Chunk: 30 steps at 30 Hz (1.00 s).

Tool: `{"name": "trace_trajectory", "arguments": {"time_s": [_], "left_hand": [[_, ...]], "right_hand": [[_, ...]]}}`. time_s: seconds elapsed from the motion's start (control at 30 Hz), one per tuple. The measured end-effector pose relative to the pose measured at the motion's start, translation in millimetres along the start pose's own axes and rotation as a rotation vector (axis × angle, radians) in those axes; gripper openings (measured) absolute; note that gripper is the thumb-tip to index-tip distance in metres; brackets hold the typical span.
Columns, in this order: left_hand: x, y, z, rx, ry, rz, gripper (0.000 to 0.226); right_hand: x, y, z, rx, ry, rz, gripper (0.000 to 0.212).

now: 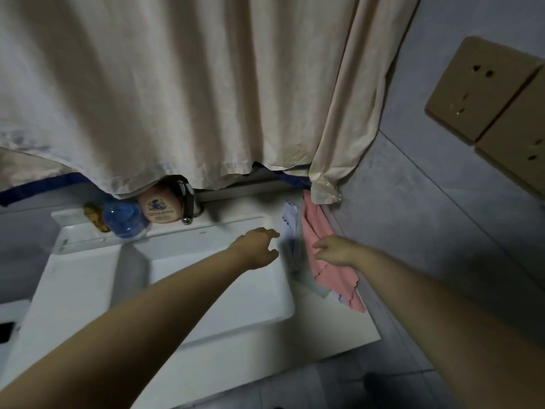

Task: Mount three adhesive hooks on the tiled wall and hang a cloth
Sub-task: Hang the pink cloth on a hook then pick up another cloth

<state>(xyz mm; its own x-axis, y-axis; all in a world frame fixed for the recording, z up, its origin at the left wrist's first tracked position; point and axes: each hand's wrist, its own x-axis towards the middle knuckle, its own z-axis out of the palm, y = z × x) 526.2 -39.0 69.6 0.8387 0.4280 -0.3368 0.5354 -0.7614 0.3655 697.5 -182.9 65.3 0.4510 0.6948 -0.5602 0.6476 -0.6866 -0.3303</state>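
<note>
Two bare hands, left hand [259,246] and right hand [336,252], reach over a white sink [206,290] toward a pink cloth [321,246] beside a tiled wall [427,216].

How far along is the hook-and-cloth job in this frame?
Done: nothing visible; no hooks show on the tiled wall. In hand: both hands reach over the sink toward a pile of cloths at its right edge. The right hand is at the pink cloth, the left hand beside blurred pale cloths; neither plainly grips anything. Left: mounting three hooks and hanging a cloth.
</note>
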Motion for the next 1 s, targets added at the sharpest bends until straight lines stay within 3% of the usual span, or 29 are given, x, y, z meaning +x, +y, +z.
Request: {"name": "trace_trajectory", "arguments": {"time_s": [0.3, 0.4, 0.53, 0.6, 0.67, 0.77, 0.87, 1.0], "left_hand": [[38, -21, 41, -0.242, -0.07, -0.082, 0.048], [50, -19, 50, -0.291, -0.084, -0.108, 0.046], [67, -2, 48, -0.426, -0.101, -0.161, 0.036], [79, 11, 44, -0.542, -0.136, -0.216, 0.039], [93, 21, 45, -0.845, -0.162, -0.325, 0.04], [108, 32, 54, -1.133, -0.1, -0.487, 0.049], [114, 38, 63, -1.023, 0.051, -0.507, 0.044], [112, 39, 58, -0.894, 0.153, -0.373, 0.035]], "right_hand": [[85, 14, 30, 0.094, 0.185, 0.064, 0.048], [94, 19, 40, 0.257, 0.38, 0.077, 0.036], [76, 10, 48, 0.371, 0.605, -0.076, 0.019], [67, 6, 50, 0.429, 0.566, -0.105, 0.016], [61, 4, 53, 0.49, 0.484, -0.107, 0.017], [55, 8, 62, 0.635, 0.348, -0.127, 0.016], [53, 16, 69, 0.664, 0.282, -0.146, 0.02], [52, 25, 54, 0.629, 0.51, -0.245, 0.038]]}}
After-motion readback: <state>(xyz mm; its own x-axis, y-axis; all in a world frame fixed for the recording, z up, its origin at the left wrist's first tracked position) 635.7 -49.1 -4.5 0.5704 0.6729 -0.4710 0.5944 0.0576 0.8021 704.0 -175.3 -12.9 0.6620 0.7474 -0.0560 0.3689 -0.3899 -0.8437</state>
